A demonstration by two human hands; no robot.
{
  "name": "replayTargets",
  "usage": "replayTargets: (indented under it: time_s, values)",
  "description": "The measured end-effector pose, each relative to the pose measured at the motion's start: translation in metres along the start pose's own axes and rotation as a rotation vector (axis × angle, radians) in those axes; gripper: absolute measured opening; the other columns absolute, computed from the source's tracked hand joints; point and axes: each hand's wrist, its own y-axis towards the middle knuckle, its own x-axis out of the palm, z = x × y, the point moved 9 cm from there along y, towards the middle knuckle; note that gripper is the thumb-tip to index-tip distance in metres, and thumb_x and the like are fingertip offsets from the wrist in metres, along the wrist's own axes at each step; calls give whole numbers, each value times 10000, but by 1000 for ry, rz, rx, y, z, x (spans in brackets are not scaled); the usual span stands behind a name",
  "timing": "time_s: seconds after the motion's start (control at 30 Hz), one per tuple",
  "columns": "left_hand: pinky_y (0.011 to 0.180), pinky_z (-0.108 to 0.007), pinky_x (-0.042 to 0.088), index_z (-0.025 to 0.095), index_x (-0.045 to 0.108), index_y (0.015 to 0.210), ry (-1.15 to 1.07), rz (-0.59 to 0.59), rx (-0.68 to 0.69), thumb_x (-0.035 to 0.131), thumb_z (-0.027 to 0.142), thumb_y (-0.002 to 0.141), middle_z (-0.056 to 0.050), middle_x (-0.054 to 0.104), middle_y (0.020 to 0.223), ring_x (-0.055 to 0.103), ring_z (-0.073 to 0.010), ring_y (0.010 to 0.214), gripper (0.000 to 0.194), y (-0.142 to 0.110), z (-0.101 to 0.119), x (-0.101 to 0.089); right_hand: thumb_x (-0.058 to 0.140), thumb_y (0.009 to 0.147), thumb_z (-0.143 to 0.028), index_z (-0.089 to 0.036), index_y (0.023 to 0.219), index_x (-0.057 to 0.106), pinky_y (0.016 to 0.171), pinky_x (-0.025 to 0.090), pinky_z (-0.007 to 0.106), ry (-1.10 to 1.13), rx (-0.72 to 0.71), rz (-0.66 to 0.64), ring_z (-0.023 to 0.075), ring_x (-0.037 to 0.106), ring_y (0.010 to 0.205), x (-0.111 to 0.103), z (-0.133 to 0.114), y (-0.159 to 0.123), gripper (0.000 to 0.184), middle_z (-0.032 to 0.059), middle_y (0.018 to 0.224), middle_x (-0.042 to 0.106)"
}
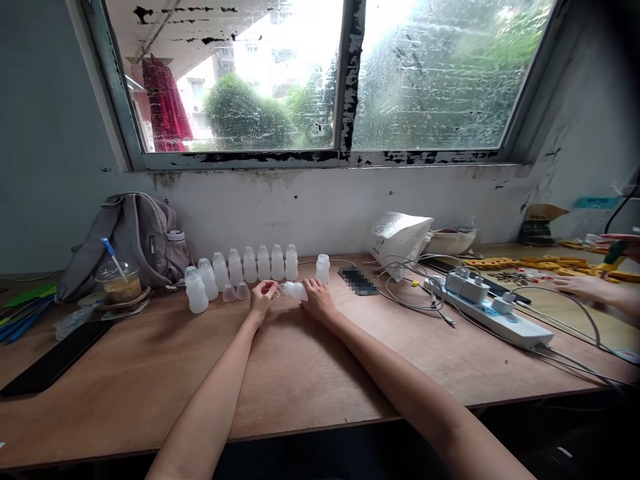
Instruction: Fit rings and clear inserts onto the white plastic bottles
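Note:
A white translucent baby bottle (295, 291) lies on its side between my hands, its narrow end toward the left. My right hand (319, 300) is closed around the bottle's base end. The fingers of my left hand (263, 299) pinch together at the narrow end, on something small and clear that I cannot make out. Two clear domed caps (243, 291) rest on the table just left of that hand. Behind them, several upright bottles with clear caps (250, 265) form a curved row. Another upright bottle (323, 269) stands alone behind my right hand.
At left are a grey backpack (145, 233), an iced drink cup (119, 283) and a black flat slab (55, 360). On the right lie a white pouch (400, 237), loose cables and a power strip (500, 320). Another person's hand (585, 288) reaches in at far right.

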Motion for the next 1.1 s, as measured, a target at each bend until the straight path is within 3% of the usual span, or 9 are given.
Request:
replayTargets:
  time_s: [0.27, 0.4, 0.53, 0.67, 0.83, 0.97, 1.1]
  values:
    - [518, -224, 367, 185, 481, 553, 196, 94, 30, 460, 477, 722, 13, 516, 520, 486, -117, 492, 337, 0, 1, -8, 560, 655, -204, -177, 993, 456, 774, 312, 325, 6, -7, -17, 238, 423, 950, -1, -3, -1, 354, 102, 1007, 520]
    - [487, -227, 318, 197, 412, 484, 321, 164, 22, 407, 483, 745, 25, 447, 431, 435, -117, 437, 387, -1, 1, -19, 538, 716, -340, -172, 1063, 397, 756, 330, 322, 207, 47, 53, 222, 476, 891, -6, 3, 0, 411, 94, 959, 544]
    - [511, -230, 292, 198, 410, 461, 435, 181, 41, 474, 479, 702, 16, 477, 463, 438, -128, 494, 376, -1, 2, -22, 445, 759, -464, -186, 1002, 415, 705, 366, 292, 531, 128, 47, 189, 506, 819, -4, 10, 3, 370, 58, 896, 549]
    - [537, -236, 289, 201, 454, 473, 510, 136, 53, 537, 452, 662, -2, 526, 513, 466, -146, 542, 325, -2, 1, -15, 469, 726, -487, -181, 879, 464, 746, 364, 307, 605, 162, 77, 199, 490, 856, -6, 13, 4, 342, 57, 877, 536]
    - [556, -238, 302, 205, 470, 497, 572, 83, 82, 560, 428, 662, -12, 547, 562, 491, -157, 582, 292, -3, 2, -6, 539, 685, -435, -198, 1050, 374, 723, 389, 310, 754, 99, 22, 193, 521, 837, 5, 7, 2, 466, 43, 905, 546]
    - [553, -242, 307, 205, 466, 510, 640, 52, 108, 553, 425, 678, -20, 550, 599, 503, -169, 611, 289, -4, 3, -2, 568, 676, -398, -172, 1151, 270, 753, 384, 332, 608, 92, 159, 219, 492, 952, 3, 13, 2, 605, 120, 1081, 468]
    - [546, -241, 308, 204, 468, 533, 706, 31, 144, 528, 431, 702, -26, 554, 638, 512, -173, 636, 289, -4, 3, 1, 535, 711, -422, -160, 1073, 324, 637, 390, 318, 397, 242, 152, 231, 533, 842, 8, 30, 3, 494, 122, 1007, 498]
